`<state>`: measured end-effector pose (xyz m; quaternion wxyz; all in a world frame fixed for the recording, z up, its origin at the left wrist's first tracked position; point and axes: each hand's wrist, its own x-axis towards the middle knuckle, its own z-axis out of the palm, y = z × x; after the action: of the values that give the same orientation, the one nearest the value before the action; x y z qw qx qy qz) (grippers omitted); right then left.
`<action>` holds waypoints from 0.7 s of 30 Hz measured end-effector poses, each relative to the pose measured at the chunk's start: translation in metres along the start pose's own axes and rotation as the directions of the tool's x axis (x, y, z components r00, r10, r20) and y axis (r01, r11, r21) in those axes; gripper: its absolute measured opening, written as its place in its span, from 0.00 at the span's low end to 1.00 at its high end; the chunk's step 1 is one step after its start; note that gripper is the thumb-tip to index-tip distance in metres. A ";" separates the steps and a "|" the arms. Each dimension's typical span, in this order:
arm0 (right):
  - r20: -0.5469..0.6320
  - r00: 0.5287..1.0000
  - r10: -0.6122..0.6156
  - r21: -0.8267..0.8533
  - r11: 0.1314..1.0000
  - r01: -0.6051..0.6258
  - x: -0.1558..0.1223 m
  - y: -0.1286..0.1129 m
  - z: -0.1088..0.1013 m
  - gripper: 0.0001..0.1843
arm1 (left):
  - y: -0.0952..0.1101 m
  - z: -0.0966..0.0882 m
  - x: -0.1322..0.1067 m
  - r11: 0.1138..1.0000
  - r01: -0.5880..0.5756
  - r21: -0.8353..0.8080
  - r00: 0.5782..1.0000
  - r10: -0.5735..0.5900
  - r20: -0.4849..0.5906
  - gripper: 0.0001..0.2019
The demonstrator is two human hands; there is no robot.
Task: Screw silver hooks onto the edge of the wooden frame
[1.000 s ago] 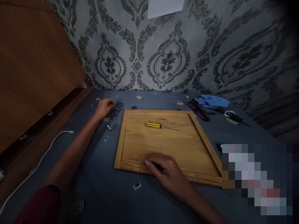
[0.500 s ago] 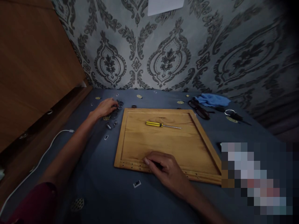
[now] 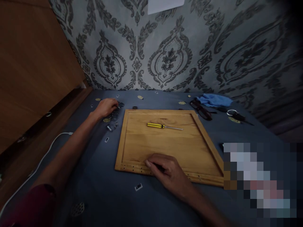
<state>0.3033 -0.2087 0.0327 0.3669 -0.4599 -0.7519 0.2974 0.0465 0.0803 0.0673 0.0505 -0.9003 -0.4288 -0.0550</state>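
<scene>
My left hand [image 3: 107, 107] reaches to the far left of the bed-like blue cloth, fingers curled down at a small pile of dark looped metal pieces [image 3: 115, 115]. Its fingertips are mostly hidden, so what they hold does not show. My right hand [image 3: 167, 170] rests over the near edge of a framed wooden panel [image 3: 139, 143], thumb and forefinger pinched together; anything between them is too small to tell. A row of small dark holes runs along that near edge. On the panel lies a yellow-and-black screwdriver [image 3: 156, 125], its shaft pointing right.
Small metal parts [image 3: 110, 127] lie left of the panel. To the right are dark glasses [image 3: 201, 110], a blue cloth [image 3: 214, 100] and keys on a ring [image 3: 233, 113]. A white cable [image 3: 47, 154] runs along the left, beside a wooden cabinet [image 3: 35, 56]. A blurred-out patch covers the lower right.
My left hand has shifted slightly up and left, its fingers drawn in more over the pile. The right hand stays on the panel's edge. The view has tilted slightly.
</scene>
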 end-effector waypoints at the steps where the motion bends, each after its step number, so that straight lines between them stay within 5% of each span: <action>1: -0.004 1.000 -0.005 0.002 1.000 0.005 0.000 0.000 0.000 0.20 | 0.002 0.000 -0.001 1.000 0.014 0.015 1.000 -0.014 -0.007 0.12; 9: 0.007 1.000 0.012 0.007 1.000 -0.012 -0.001 0.001 0.000 0.20 | 0.014 0.001 -0.003 0.993 0.098 0.060 0.995 -0.099 0.012 0.10; 21: 0.005 1.000 0.015 0.009 1.000 -0.015 -0.001 0.000 0.000 0.22 | -0.002 -0.006 -0.007 0.988 0.128 -0.091 0.992 -0.128 0.005 0.10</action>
<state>0.3040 -0.2093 0.0325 0.3647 -0.4630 -0.7481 0.3048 0.0402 0.0750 0.0725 0.0061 -0.8723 -0.4827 -0.0782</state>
